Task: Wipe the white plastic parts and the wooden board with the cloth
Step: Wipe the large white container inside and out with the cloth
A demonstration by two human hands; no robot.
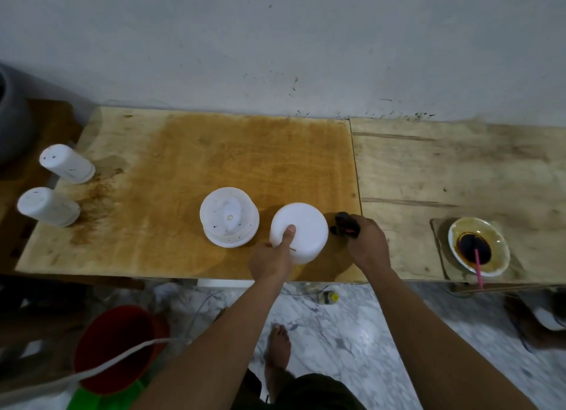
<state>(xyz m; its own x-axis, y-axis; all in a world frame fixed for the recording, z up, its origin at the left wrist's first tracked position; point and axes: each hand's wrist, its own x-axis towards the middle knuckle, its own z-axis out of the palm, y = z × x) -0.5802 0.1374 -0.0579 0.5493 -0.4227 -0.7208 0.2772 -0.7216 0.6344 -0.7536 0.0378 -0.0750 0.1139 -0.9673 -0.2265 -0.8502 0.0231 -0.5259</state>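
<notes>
Right grip (pixel 365 242) around cloth (pixel 343 223), beside white part (pixel 306 223)

No text, label or number seems readable on anything.

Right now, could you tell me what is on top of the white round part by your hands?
The thumb of the left hand lies on the flat top of the white round part; the rest of the top is bare. Whatever is under the part is covered.
</notes>
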